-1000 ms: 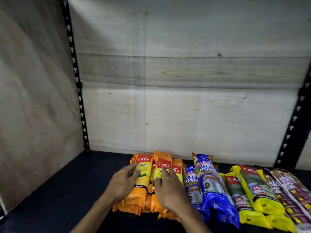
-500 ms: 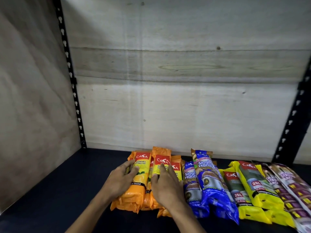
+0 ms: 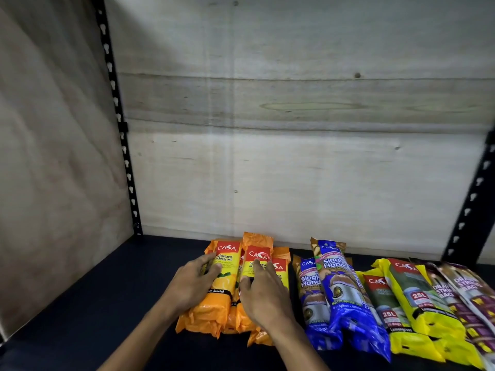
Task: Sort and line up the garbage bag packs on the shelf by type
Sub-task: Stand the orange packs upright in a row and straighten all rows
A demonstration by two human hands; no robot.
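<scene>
- Firstly, the left hand (image 3: 192, 286) lies flat on the leftmost of the orange packs (image 3: 214, 298); its fingers (image 3: 210, 265) are spread and grasp nothing.
- Just right of it, the right hand (image 3: 263, 293) presses palm-down on the same orange packs, fingers extended, nothing gripped.
- Right of the orange packs, with a small gap, lie two blue packs (image 3: 345, 295) on the dark shelf (image 3: 107, 303).
- Right of the blue packs lie the yellow packs (image 3: 409, 298), then the purple packs (image 3: 466, 293), touching one another.
</scene>
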